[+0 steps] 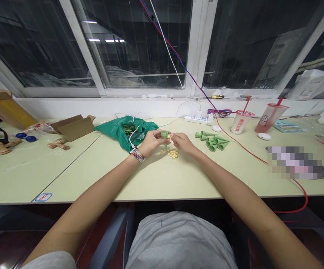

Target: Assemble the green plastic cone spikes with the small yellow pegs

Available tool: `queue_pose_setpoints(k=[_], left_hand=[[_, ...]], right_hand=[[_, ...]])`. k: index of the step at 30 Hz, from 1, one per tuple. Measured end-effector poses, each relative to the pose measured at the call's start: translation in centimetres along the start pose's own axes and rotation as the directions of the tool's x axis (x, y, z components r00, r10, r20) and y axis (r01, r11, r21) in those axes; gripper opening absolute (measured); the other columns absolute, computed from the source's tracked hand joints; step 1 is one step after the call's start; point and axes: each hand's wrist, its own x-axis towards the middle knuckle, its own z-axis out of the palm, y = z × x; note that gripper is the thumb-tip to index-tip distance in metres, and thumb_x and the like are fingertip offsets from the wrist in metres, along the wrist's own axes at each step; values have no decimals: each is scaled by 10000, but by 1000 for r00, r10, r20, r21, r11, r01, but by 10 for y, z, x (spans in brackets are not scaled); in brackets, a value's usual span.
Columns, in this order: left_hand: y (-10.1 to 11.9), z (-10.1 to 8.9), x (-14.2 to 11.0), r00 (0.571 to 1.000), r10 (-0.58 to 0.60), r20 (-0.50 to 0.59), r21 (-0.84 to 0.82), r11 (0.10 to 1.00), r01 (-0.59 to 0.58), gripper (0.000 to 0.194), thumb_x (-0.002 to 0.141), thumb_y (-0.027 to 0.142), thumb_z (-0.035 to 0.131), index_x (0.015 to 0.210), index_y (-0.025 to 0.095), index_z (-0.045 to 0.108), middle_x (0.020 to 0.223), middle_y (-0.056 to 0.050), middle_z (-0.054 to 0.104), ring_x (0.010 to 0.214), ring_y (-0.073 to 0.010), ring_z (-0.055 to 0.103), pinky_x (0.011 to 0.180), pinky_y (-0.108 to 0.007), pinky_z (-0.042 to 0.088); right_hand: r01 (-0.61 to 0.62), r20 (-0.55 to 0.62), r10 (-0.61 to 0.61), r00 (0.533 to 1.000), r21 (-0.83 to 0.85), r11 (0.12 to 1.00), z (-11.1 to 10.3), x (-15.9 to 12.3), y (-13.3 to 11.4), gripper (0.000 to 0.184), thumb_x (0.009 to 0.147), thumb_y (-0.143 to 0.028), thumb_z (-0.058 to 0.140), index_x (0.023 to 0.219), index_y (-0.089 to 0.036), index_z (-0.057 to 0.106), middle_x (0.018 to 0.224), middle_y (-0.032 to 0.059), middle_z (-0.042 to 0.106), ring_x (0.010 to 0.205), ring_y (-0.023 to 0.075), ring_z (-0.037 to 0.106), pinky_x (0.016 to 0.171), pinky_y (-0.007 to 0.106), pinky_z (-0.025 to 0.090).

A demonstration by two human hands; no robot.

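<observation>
My left hand (150,143) is closed round a small green cone-shaped piece (164,135), held upright above the pale table (156,179). My right hand (181,142) pinches a tiny tan piece (169,138) right beside the green cone's rim. Below the hands lies a little heap of tan pieces (172,153). A pile of several more green cones (212,141) rests on the table just right of my right hand. A patterned band sits on my left wrist.
An open green plastic bag (122,130) lies left of the hands, a cardboard box (73,126) further left. Two lidded drink cups (241,121) with straws stand at the right. A white power strip (198,119) and a red cable (251,153) cross the table.
</observation>
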Motion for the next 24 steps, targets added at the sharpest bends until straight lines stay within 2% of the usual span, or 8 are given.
queue_pose_setpoints(k=[3,7,10,15,17,20,22,24], left_hand=[[3,0,0,999,41,-25,38,998,-40,527,563,256,964,1038,120,780,940,-83,782,865,-233,742,893,-389,606],[-2,-1,1,992,-95,84,-128,986,106,429,631,298,937,978,110,770,921,-103,778,834,-227,746,872,-406,617],[-5,-1,2,980,-142,136,-194,967,167,373,629,283,939,908,107,765,905,-112,775,828,-216,746,876,-390,615],[-2,0,0,996,-57,61,-125,990,64,470,621,296,943,1020,113,774,971,-112,781,839,-222,744,876,-405,615],[0,1,-1,1000,7,11,-35,999,-7,523,607,309,950,1060,115,775,977,-105,784,860,-236,745,886,-411,614],[3,3,-2,995,99,-33,95,991,-95,525,591,314,955,1045,113,785,977,-103,788,946,-264,741,918,-398,604],[4,4,-2,992,119,-51,129,985,-112,516,579,317,958,1022,115,787,971,-102,788,973,-274,737,926,-395,600],[5,4,-2,995,82,-52,93,993,-77,512,574,321,959,1011,117,785,959,-100,787,945,-270,740,919,-405,603]], right_hand=[[-48,1,48,999,6,999,3,-1,-3,464,1027,-583,317,701,-254,343,585,-35,328,523,147,303,547,299,274],[147,-40,-185,982,-450,881,-4,-11,-13,341,1061,-468,351,858,-229,486,797,48,593,683,191,484,635,302,288],[212,32,-239,971,-587,781,-9,-16,-17,264,1068,-396,339,924,-229,484,897,76,637,707,202,509,647,308,284],[175,-20,-190,982,-304,936,-5,-11,-13,294,1053,-436,358,852,-239,443,748,16,548,674,186,491,655,300,327],[70,-33,-72,997,-48,996,-1,-7,-10,338,1023,-495,390,797,-245,409,636,-27,424,576,159,402,599,293,317],[-135,105,110,988,280,951,2,-1,-6,364,965,-554,448,768,-262,360,582,-87,236,483,117,194,500,276,224],[-177,138,138,981,327,928,3,-1,-5,375,951,-570,460,764,-265,346,585,-95,214,479,109,160,485,270,200],[-86,50,78,996,194,977,1,-3,-8,374,977,-562,429,768,-256,372,600,-66,310,498,125,256,512,273,241]])
